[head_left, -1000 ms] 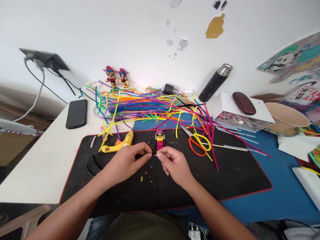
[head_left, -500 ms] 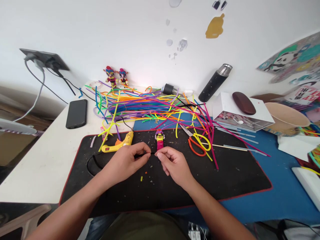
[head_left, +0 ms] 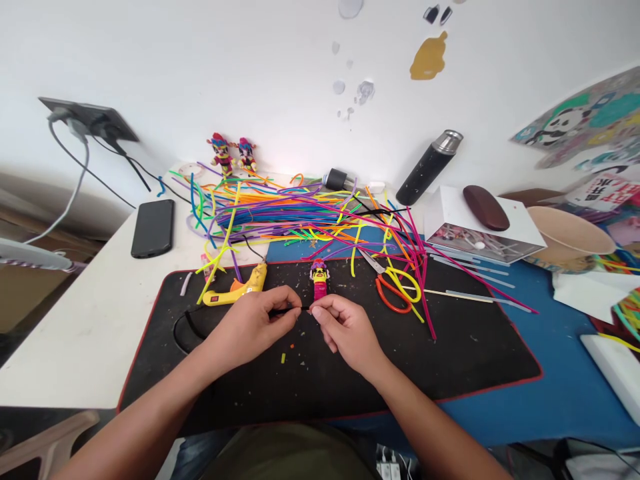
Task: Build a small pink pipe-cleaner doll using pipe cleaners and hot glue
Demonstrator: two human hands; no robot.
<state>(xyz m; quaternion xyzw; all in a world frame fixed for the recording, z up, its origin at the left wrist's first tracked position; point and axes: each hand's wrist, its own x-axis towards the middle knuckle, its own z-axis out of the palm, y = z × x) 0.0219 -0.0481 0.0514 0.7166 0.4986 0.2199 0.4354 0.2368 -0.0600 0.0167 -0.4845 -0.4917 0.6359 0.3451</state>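
Left hand (head_left: 263,323) and right hand (head_left: 346,328) both pinch the black strip (head_left: 305,308), near the doll (head_left: 320,279), probably because two close grips give a finer control.

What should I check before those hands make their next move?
1. Left hand pinching the black strip: ok.
2. Right hand pinching the same strip: ok.
3. Small figure on the mat, by the right hand: ok.
4. Scissors apart from both hands: ok.
5. Glue gun not touching the left hand: cannot tell; they overlap in view.
6. Mat free of scraps: not ok; bits lie near the hands.
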